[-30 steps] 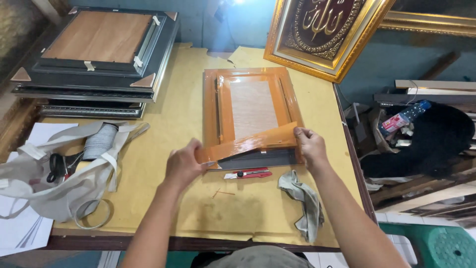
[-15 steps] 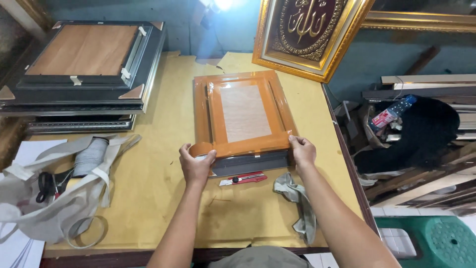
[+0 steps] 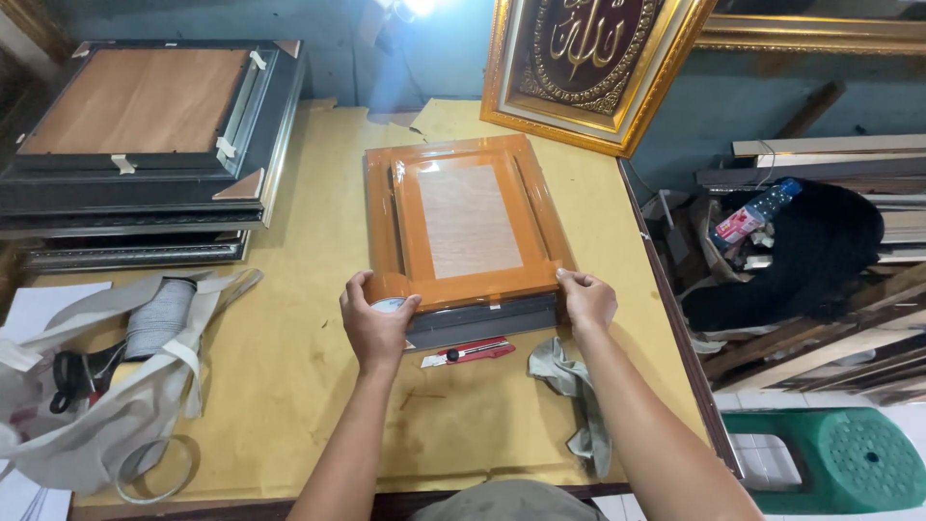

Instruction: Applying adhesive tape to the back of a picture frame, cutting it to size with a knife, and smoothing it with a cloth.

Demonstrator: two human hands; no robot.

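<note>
While only the head view is given, it shows both hands at the near edge of a picture frame (image 3: pixel 468 227) lying back-up in the middle of the frame on a yellow-brown table (image 3: pixel 289 367). Brown packing tape covers the frame's border, and a band of it runs along the near edge. The left hand (image 3: pixel 374 323), just left of centre, has its fingers curled around a roll of brown tape (image 3: pixel 390 290) held against the frame's near left corner. The right hand (image 3: pixel 585 299), right of centre, presses the tape band down at the near right corner with fingers bent and close together; it grips nothing loose. Just below the frame, between the two forearms, a red utility knife (image 3: pixel 469 352) lies on the table, and a grey cloth (image 3: pixel 574 396) is crumpled under the right forearm. At the upper left sits a stack of dark frames (image 3: pixel 145 145), back-up. At the top, right of centre, a gold-framed picture (image 3: pixel 588 68) leans against the wall. At the lower left lies a white cloth bag (image 3: pixel 106 405) with scissors (image 3: pixel 68 376) on it.
</note>
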